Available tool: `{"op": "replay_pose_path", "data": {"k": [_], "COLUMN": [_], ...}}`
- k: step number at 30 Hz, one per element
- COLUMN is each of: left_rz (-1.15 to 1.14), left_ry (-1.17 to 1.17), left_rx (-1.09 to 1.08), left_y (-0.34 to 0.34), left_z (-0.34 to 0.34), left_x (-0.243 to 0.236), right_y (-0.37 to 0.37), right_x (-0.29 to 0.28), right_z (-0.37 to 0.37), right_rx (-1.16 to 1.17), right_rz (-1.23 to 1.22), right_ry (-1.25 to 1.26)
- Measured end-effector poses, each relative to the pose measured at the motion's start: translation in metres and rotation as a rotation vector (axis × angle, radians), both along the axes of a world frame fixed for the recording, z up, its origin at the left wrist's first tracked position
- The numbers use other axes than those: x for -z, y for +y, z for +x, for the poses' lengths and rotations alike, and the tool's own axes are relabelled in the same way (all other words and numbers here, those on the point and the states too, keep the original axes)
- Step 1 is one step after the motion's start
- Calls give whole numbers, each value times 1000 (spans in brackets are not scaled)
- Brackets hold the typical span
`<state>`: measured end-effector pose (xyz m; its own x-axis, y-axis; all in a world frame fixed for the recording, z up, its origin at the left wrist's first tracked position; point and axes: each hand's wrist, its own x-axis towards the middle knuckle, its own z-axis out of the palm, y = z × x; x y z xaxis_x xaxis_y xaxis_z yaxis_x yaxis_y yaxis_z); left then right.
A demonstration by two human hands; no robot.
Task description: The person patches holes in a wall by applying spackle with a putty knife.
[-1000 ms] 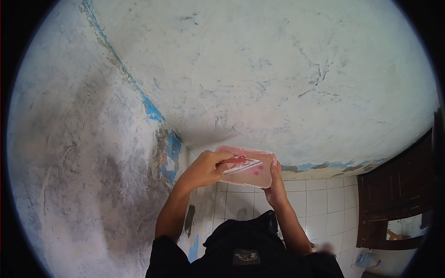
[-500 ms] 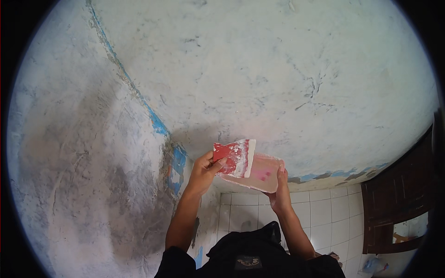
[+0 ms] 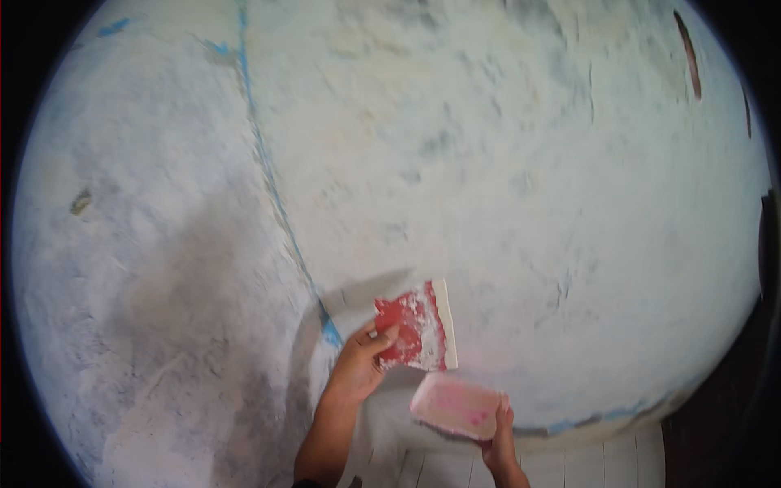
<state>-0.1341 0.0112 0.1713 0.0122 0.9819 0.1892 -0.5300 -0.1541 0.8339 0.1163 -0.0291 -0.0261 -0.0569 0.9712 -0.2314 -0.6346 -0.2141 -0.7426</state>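
Observation:
My left hand [image 3: 359, 358] is closed around a red putty scraper [image 3: 407, 329], thumb on its near face. White filler smears the blade, and a thick off-white strip of it runs along the right edge. Below and to the right, my right hand [image 3: 499, 431] grips the right end of a shallow pinkish tray [image 3: 454, 404], its thumb over the rim. Pale residue and a few darker pink spots show inside the tray. The scraper is held above the tray, apart from it, in front of the wall [image 3: 504, 203].
Two patchy whitish walls meet at a corner with a blue-painted crack line [image 3: 281, 211]. Chipped blue and grey paint [image 3: 582, 421] runs along the wall's lower edge. White floor tiles [image 3: 561, 470] lie below. Something dark brown [image 3: 708, 439] stands at the lower right.
My view has tilted up, showing more wall and less floor. The scraper has lifted away from the tray, which it partly covered before; both hands keep their hold.

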Motion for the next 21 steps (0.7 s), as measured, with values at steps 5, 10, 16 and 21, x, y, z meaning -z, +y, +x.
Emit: {"op": "replay_pose_path", "data": {"k": [5, 10, 16, 21], "left_rz": [727, 1143, 1117, 948], "left_ry": [588, 977, 1073, 1309], "left_rx": [-679, -1555, -1823, -1916], "left_y": [14, 49, 80, 110], "left_z": [16, 19, 45, 72], "left_x": [-215, -430, -542, -550], "right_y": [-14, -13, -23, -25], "right_x": [-11, 7, -15, -22], "right_z": [7, 20, 42, 54], "right_rx": [-37, -89, -185, -109], "right_rz": [-99, -82, -28, -135], "right_ry": [-48, -96, -15, -71]}}
